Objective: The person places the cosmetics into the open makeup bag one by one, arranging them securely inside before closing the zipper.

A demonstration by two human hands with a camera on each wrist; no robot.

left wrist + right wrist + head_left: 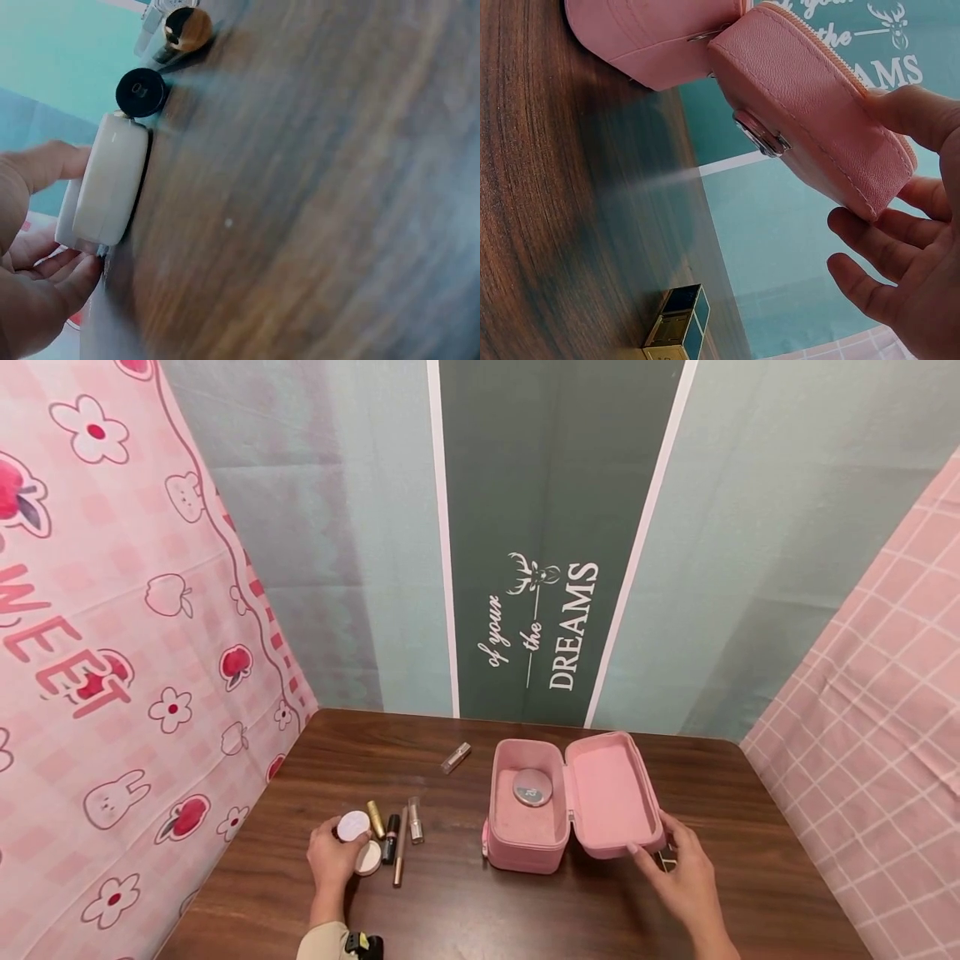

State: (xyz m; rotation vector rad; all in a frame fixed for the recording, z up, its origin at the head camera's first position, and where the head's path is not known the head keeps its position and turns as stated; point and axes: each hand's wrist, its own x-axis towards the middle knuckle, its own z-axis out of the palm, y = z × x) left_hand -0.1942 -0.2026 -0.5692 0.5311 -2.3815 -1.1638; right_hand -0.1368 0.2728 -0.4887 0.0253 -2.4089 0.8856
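Note:
My left hand [332, 857] grips a round white compact [353, 826] at the table's left, thumb and fingers at opposite edges. Just below it in the head view lies a second round cream-coloured compact [367, 857]; in the left wrist view, the white rounds [112, 180] overlap. My right hand [686, 870] holds the swung-back lid [611, 793] of a pink cosmetic case [525, 858] by its outer corner, the thumb over the zipped rim and fingers underneath. Inside the case sits a round pink compact [532, 787] with a silvery patch.
Beside the left hand lie a gold tube [377, 819], a black tube [391, 839], a slim brown pencil [401, 847] and a clear-capped lipstick [416, 820]. Another lipstick [456, 757] lies farther back. A gold-and-dark box-shaped item [679, 326] stands below the lid. Curtains border the table.

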